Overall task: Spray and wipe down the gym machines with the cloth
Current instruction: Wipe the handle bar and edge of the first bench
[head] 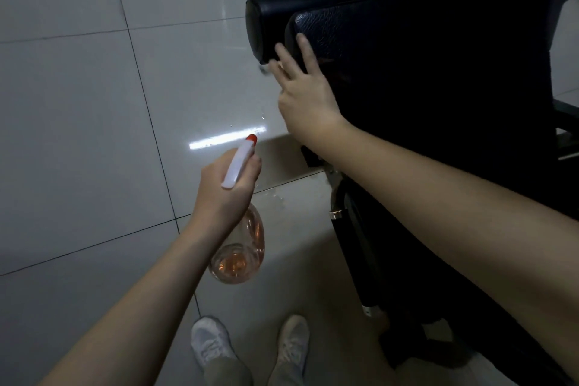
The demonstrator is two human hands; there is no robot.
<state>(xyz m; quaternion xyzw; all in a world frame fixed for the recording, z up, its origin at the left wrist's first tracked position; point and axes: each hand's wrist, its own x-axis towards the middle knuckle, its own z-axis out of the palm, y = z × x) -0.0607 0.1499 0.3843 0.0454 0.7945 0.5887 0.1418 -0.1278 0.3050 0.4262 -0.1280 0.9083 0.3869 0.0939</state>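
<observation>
Head view: the right hand [305, 94] rests on the left edge of the black pad [423, 72], with fingers [304, 48] straight and spread. Left of the pad and lower, the left hand [224, 188] grips the spray bottle [239, 255], its fingers curled round the neck.

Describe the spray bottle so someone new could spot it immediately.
Start at the black padded machine on the right; just left of it, over the tiled floor, the left hand grips the spray bottle. It alone is see-through, with orange-tinted liquid, a white head and red nozzle.
</observation>
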